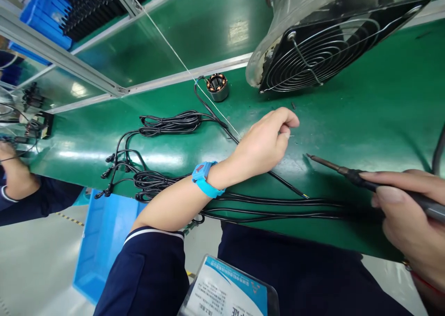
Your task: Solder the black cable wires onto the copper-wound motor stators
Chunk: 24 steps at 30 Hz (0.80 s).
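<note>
My left hand (266, 140), a blue strap on its wrist, is closed with fingers pinched on a thin solder wire (181, 62). The wire runs down from the upper frame into the hand, and a short tip pokes out past the fingers. In my right hand (406, 209) is a soldering iron (342, 170), its dark tip pointing left, apart from the left hand. A black cable (287, 184) with bared coloured ends passes beneath my left hand. Beyond it stands a stator with copper windings (218, 88), joined to a black lead.
A fan with a wire guard (313, 59) stands at the back right. Coiled black cables (170, 123) lie left on the green bench (392, 98). Below is a blue bin (104, 242). Another person's hand (15, 167) is at far left. A badge (229, 290) hangs in front of me.
</note>
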Each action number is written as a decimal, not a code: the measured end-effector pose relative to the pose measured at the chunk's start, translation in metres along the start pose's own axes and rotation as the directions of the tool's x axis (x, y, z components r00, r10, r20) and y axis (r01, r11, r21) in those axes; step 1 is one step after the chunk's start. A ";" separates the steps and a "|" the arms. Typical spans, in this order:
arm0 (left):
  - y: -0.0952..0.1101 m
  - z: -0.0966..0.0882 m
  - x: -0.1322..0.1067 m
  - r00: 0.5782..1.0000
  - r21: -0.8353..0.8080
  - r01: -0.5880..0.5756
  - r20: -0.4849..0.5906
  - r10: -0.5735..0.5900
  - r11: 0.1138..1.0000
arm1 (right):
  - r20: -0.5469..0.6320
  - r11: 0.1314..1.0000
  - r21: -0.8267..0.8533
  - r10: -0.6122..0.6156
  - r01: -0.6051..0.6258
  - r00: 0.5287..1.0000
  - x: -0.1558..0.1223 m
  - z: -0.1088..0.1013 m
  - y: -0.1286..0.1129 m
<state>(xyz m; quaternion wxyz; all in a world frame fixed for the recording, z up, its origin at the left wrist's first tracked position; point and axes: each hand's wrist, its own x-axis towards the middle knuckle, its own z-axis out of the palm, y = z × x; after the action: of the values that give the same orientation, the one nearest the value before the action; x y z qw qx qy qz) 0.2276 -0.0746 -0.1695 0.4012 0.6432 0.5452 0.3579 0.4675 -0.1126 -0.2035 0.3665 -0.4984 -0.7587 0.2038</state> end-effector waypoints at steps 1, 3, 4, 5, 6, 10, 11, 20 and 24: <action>-0.001 0.000 0.000 1.000 0.003 -0.003 -0.001 0.003 1.000 | -0.005 0.999 0.027 -0.040 0.040 0.999 0.001 0.001 -0.002; -0.001 0.000 0.001 1.000 0.004 -0.009 -0.011 0.009 1.000 | -0.006 0.995 0.041 -0.090 0.090 0.996 0.003 0.001 -0.005; -0.001 -0.001 0.001 1.000 0.003 -0.010 -0.018 0.010 1.000 | 0.003 0.995 0.029 -0.091 0.091 0.996 0.004 0.002 -0.007; -0.001 -0.001 0.001 1.000 0.001 -0.010 -0.022 0.010 1.000 | 0.011 0.996 0.021 -0.085 0.085 0.996 0.005 0.002 -0.009; -0.001 -0.002 0.001 1.000 -0.001 -0.008 -0.025 0.008 1.000 | 0.020 0.997 0.016 -0.078 0.078 0.997 0.005 0.001 -0.010; 0.000 -0.001 0.000 1.000 -0.014 0.004 -0.020 -0.004 1.000 | 0.035 0.997 0.027 -0.076 0.075 0.997 0.005 0.001 -0.010; 0.000 0.000 0.000 1.000 -0.017 0.009 -0.020 -0.010 1.000 | 0.027 0.997 0.027 -0.077 0.076 0.997 0.004 0.000 -0.009; 0.006 0.001 -0.007 0.975 -0.218 0.029 0.223 0.021 0.976 | -0.006 0.997 0.032 0.076 -0.076 0.997 0.011 0.007 -0.021; 0.009 0.004 -0.012 0.937 -0.235 -0.018 0.335 0.098 0.972 | 0.027 0.993 0.104 0.048 -0.050 0.998 0.024 0.017 -0.039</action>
<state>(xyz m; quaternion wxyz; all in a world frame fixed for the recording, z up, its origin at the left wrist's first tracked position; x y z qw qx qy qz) 0.2335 -0.0876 -0.1633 0.5504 0.6615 0.4027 0.3120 0.4257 -0.1057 -0.1797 0.3778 -0.4946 -0.7389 0.2582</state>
